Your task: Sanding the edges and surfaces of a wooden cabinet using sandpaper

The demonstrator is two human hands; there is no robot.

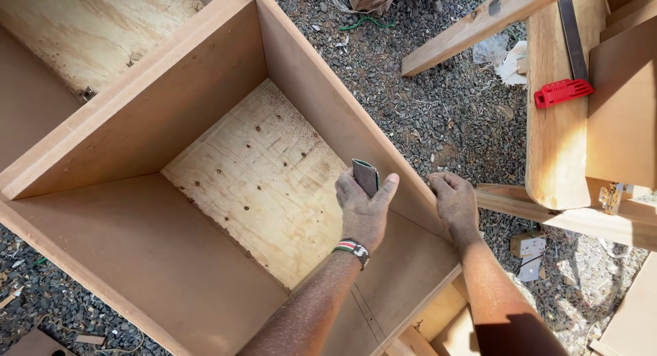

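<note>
Head view
Left hand: the left hand (363, 209) grips a folded piece of sandpaper (366, 176) between thumb and fingers, inside the open wooden cabinet (137, 260); a beaded bracelet (352, 250) sits at the wrist.
Sandpaper: it sticks up above the left fingers, pressed close to the inner face of the cabinet's side panel (321, 103), above the pale plywood back (260, 185).
Right hand: the right hand (455, 202) rests curled over the top edge of the same side panel, holding nothing else, just beside the left hand.
Surroundings: grey gravel (424, 103) lies beyond the panel; a red-handled tool (562, 92) lies on a wooden bench (554, 151), well apart from both hands.
</note>
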